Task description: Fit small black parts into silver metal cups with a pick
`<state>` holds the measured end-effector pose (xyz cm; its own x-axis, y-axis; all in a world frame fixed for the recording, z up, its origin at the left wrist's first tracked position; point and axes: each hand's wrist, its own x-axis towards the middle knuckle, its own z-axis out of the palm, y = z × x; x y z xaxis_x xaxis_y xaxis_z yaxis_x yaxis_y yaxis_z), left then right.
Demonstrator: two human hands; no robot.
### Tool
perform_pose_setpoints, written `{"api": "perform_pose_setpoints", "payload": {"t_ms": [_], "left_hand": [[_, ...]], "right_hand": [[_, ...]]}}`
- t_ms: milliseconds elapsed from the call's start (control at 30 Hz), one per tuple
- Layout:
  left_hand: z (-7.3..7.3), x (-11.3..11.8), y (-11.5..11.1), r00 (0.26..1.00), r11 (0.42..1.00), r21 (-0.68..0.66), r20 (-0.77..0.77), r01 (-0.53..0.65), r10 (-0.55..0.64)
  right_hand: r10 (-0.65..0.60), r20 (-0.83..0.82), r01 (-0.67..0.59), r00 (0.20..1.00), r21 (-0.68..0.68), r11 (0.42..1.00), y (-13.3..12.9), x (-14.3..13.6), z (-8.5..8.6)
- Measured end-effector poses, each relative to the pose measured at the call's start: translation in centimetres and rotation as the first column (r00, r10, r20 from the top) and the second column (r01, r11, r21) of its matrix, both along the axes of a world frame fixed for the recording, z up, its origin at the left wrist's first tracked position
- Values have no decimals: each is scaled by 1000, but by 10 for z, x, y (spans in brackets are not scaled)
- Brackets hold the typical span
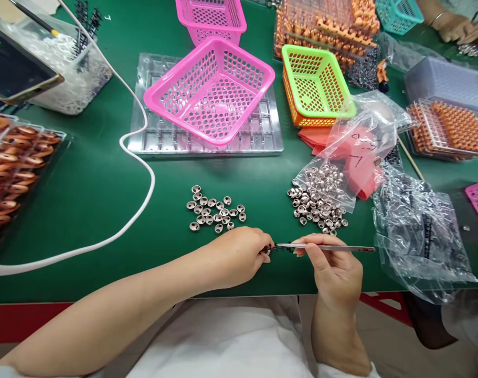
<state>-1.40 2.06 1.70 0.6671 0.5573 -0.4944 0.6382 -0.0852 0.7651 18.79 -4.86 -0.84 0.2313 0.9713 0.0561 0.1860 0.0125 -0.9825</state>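
Note:
My left hand (244,255) is closed in a pinch near the table's front edge, on a small silvery metal cup (267,250), mostly hidden by the fingers. My right hand (338,266) grips metal tweezers (343,248), their tips pointing left toward the pinched piece. Between the hands runs a thin black plastic strip with short side stubs (285,248); its right end meets the right fingertips. Beyond my left hand, several loose metal cups with holes (217,217) lie spread out. A denser heap of similar cups (321,202) spills from a clear bag (360,136) on the right.
A pink basket (213,89) rests on a clear compartment tray (207,149). A green basket (315,84) stands right of it. A white cable (150,181) curves across the left. Crumpled clear bags (423,231) lie at right. Another person's hand (453,27) shows at top right.

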Motion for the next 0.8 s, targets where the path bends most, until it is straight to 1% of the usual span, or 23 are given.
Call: {"api": "perform_pose_setpoints", "payload": {"t_ms": [167, 267, 333, 467, 600, 667, 800], "left_hand": [[1, 0, 1, 1000, 1000, -6, 6, 1, -1], [-1, -1, 1, 1000, 1000, -21, 19, 2, -1], [-2, -2, 2, 999, 998, -56, 35, 0, 2], [-2, -4, 8, 998, 981, -191, 56, 22, -11], [-2, -6, 17, 990, 926, -372, 139, 62, -10], [-3, -7, 20, 982, 908, -411, 187, 84, -6], [-9, -8, 21, 969, 866, -485, 249, 121, 4]], "right_hand": [[49, 54, -51, 997, 38, 998, -1, -3, 6], [95, 77, -102, 993, 101, 990, -2, -3, 7], [130, 118, -148, 984, 152, 977, -2, -1, 6], [216, 240, -281, 946, 282, 917, -1, 7, 2], [267, 332, -386, 905, 376, 842, -3, 15, -2], [255, 370, -401, 893, 401, 824, -5, 17, -4], [179, 418, -374, 891, 451, 810, -8, 16, -7]]}}
